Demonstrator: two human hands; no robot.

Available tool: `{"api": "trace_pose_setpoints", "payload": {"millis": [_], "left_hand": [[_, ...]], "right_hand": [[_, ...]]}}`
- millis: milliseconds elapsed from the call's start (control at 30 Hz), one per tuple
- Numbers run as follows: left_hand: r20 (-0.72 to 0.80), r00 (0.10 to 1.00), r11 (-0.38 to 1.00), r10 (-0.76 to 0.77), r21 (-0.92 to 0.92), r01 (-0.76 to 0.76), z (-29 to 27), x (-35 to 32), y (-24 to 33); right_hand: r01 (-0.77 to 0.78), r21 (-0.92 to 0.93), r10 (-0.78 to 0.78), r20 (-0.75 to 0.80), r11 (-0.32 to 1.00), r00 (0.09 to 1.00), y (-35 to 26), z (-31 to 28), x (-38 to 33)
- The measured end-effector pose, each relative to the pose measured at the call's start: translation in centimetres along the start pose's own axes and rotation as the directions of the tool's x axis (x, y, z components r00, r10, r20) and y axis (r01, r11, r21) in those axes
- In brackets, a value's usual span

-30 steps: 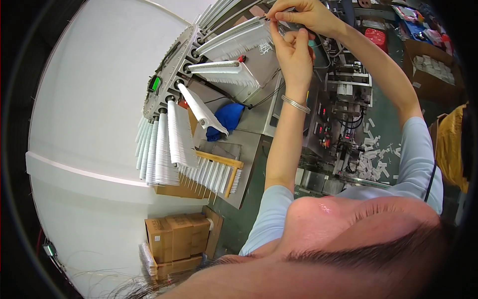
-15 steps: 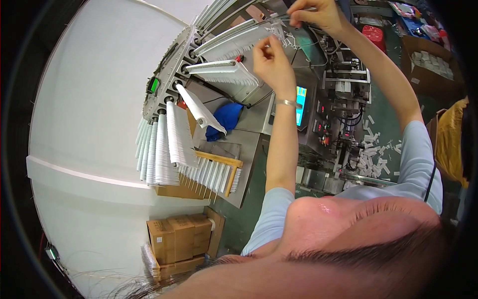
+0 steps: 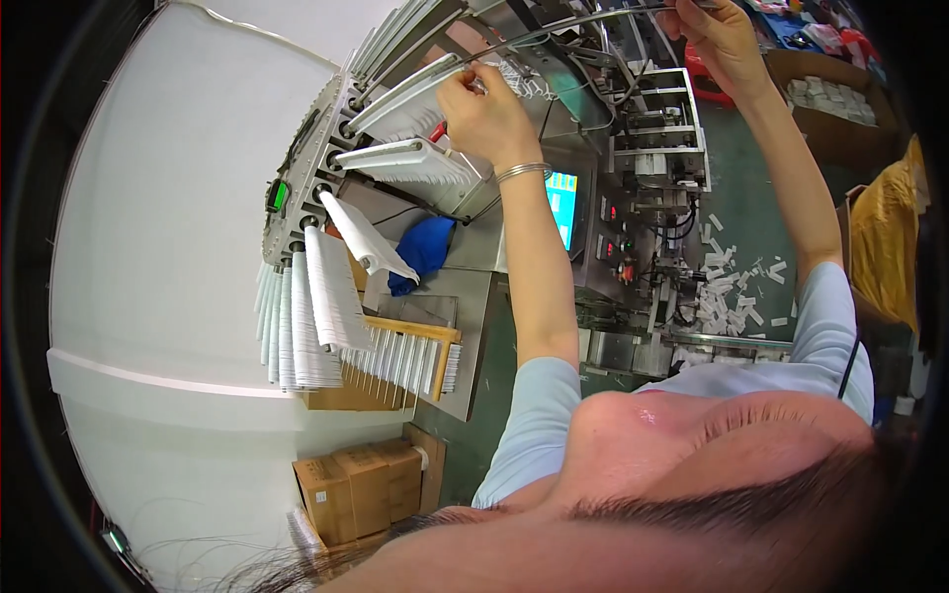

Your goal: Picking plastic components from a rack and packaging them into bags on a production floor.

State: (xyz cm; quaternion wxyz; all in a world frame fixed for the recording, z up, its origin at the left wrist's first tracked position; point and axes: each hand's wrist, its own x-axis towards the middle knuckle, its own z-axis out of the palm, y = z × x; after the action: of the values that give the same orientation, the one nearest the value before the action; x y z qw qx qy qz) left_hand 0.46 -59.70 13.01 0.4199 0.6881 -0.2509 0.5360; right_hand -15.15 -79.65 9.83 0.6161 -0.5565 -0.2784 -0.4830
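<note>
My right hand is up at the top right, its fingers closed on one end of a long thin metal rod. The rod runs leftward to the end of a rack arm carrying a row of thin white pieces. At that end my left hand has its fingertips pinched together beside the rod; what they hold, if anything, is hidden. The rack arm sticks out from a round metal rack, whose other arms bear more white pieces.
Right of my left forearm stands a machine with a lit screen. White scraps litter the floor beyond it. A wooden-framed rack and blue cloth lie on the metal table at left. Cardboard boxes stand lower left.
My right hand has moved right and up with the rod, whose length now spans the gap between my hands. My left hand has shifted left to the rack arm's end. The view has turned slightly.
</note>
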Motion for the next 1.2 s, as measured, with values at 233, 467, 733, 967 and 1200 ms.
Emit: {"api": "trace_pose_setpoints", "payload": {"millis": [233, 467, 733, 967, 1200], "left_hand": [[-0.017, 0.997, 0.997, 0.072, 0.025, -0.072, -0.1, 0.2, -0.5], [-0.010, 0.992, 0.992, 0.123, 0.002, -0.123, -0.7, 0.3, -0.9], [0.298, 0.923, 0.801, 0.245, -0.598, -0.020, -3.7, -6.4, 6.2], [0.661, 0.731, 0.635, 0.170, -0.641, 0.431, -11.5, -13.9, 5.6], [0.961, 0.247, 0.077, 0.123, -0.257, 0.963, -26.9, -16.8, -0.1]], "right_hand": [[0.181, 0.820, -0.390, 0.055, 0.543, 0.919, 2.6, 0.4, 1.1], [0.002, 0.347, 0.050, -0.142, 0.938, 0.989, -3.6, 2.9, -0.8], [0.077, 0.754, -0.026, -0.079, 0.652, 0.997, -2.1, -0.6, -3.5], [-0.352, 0.222, 0.411, -0.350, 0.909, 0.842, -6.8, 1.6, -12.8], [-0.312, -0.201, 0.369, 0.406, 0.929, 0.836, -7.0, 19.0, -19.1]]}}
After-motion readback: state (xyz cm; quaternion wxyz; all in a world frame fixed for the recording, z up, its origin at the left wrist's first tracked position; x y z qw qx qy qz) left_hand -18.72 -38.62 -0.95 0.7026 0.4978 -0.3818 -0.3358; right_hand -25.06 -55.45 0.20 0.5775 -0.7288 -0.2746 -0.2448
